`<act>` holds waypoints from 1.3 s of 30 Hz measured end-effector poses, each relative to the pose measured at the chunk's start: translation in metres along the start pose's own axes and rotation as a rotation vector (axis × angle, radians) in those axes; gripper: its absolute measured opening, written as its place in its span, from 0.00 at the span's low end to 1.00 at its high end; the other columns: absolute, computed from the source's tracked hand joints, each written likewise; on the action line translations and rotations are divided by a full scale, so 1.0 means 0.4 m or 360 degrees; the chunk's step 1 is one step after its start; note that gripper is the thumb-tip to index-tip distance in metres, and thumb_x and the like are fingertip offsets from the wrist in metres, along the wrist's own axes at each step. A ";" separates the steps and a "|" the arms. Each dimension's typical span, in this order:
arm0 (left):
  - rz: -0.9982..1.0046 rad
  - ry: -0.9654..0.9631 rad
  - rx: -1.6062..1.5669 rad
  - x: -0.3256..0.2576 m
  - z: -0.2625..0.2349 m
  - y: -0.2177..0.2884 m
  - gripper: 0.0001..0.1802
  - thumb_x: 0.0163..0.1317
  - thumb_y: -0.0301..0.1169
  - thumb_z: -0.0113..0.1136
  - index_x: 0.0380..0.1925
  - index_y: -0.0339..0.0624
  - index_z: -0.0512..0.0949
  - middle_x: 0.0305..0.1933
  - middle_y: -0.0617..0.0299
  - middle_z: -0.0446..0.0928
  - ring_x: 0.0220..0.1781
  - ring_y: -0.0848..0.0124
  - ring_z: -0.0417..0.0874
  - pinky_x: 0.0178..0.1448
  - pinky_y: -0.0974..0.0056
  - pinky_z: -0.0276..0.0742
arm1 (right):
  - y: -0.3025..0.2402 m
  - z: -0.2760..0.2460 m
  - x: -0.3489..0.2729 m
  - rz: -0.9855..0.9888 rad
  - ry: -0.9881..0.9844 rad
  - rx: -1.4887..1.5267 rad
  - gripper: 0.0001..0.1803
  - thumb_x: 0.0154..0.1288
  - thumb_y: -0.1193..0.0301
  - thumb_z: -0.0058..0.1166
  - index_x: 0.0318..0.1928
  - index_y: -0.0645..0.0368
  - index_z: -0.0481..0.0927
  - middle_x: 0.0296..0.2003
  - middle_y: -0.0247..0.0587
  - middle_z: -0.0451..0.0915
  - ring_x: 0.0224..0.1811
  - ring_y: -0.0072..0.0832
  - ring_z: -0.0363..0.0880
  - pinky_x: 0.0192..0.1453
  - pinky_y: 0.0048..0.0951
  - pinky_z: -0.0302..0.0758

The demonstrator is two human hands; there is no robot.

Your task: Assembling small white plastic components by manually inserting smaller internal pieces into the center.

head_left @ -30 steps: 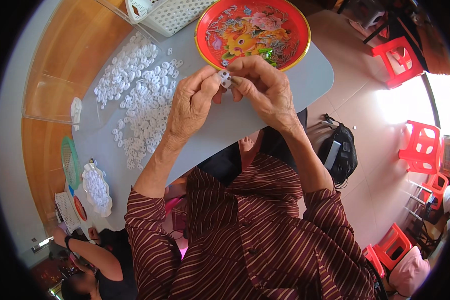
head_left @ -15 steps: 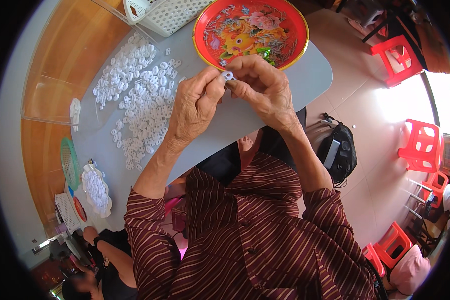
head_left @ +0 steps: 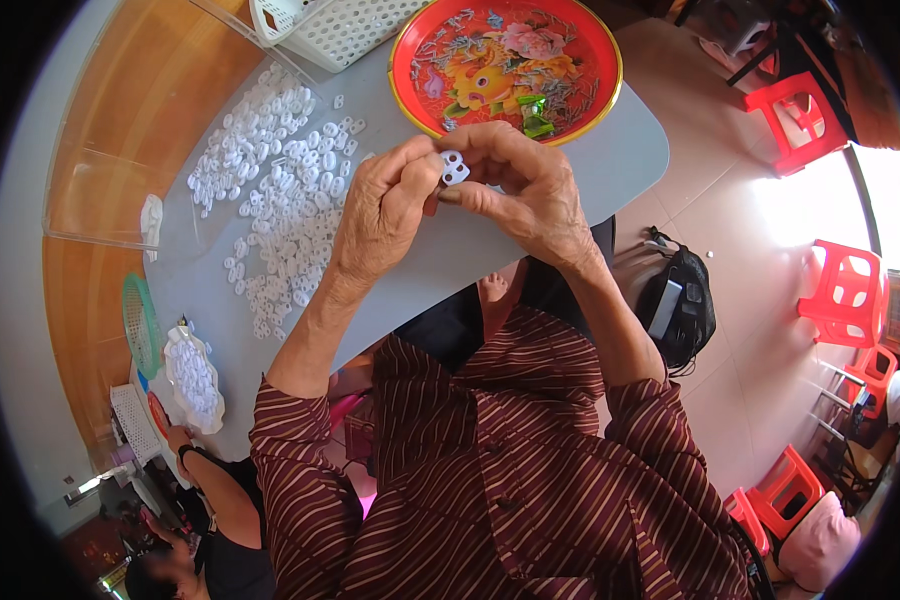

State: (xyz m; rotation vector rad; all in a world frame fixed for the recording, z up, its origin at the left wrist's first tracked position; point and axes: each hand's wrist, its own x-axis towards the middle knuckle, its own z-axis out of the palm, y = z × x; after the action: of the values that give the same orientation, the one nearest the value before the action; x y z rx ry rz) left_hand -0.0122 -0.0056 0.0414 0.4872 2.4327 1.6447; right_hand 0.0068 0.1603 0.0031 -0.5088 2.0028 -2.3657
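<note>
A small white plastic piece (head_left: pixel 454 168) with several dark round holes is between my two hands, just in front of the red tray. My left hand (head_left: pixel 385 205) pinches its left edge between thumb and fingers. Around its other side curls my right hand (head_left: pixel 525 195), the index finger arched above and the thumb beneath; the fingertips are partly hidden. To the left of my left hand, many white oval pieces (head_left: pixel 295 200) lie loose on the grey table (head_left: pixel 610 165). Beyond my hands stands the round red tray (head_left: pixel 505 70) with a floral pattern, holding many small metal pins and a green item (head_left: pixel 536 118).
A white perforated basket (head_left: pixel 345 35) is at the far edge. Left are a clear plastic panel (head_left: pixel 100 200), a green-rimmed sieve (head_left: pixel 140 325) and a dish of white pieces (head_left: pixel 192 380). Another person's arm (head_left: pixel 210 480) reaches in lower left. Red stools (head_left: pixel 840 290) and a black bag (head_left: pixel 682 305) are right.
The white piece has turned so its holed face shows more fully. My right fingers have shifted around it. At the lower left, the other person's hand has moved up toward the table.
</note>
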 end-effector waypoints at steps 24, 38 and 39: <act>-0.0008 0.0061 -0.0107 -0.037 0.028 -0.037 0.13 0.64 0.34 0.43 0.25 0.34 0.66 0.18 0.61 0.61 0.21 0.77 0.63 0.26 0.66 0.62 | 0.005 0.010 -0.002 -0.0381 0.0012 -0.0508 0.15 0.51 0.76 0.66 0.34 0.62 0.71 0.22 0.37 0.74 0.23 0.25 0.73 0.29 0.26 0.72; 0.0055 0.0067 -0.0193 -0.038 0.027 -0.057 0.14 0.65 0.35 0.43 0.26 0.35 0.65 0.20 0.61 0.59 0.25 0.75 0.60 0.30 0.66 0.62 | -0.004 0.002 0.001 -0.0158 -0.0043 -0.0249 0.11 0.54 0.76 0.64 0.36 0.66 0.76 0.27 0.37 0.79 0.29 0.20 0.79 0.33 0.22 0.75; 0.0064 0.0071 -0.0198 -0.039 0.024 -0.059 0.14 0.65 0.35 0.43 0.26 0.35 0.65 0.20 0.61 0.59 0.25 0.75 0.60 0.30 0.66 0.62 | -0.005 0.002 0.001 -0.0163 -0.0046 -0.0257 0.11 0.54 0.76 0.64 0.36 0.66 0.76 0.27 0.37 0.79 0.29 0.20 0.79 0.33 0.22 0.75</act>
State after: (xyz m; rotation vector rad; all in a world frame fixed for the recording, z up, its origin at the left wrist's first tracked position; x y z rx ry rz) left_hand 0.0013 -0.0111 0.0152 0.4888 2.3472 1.8283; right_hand 0.0071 0.1598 0.0052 -0.6612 2.2184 -2.2465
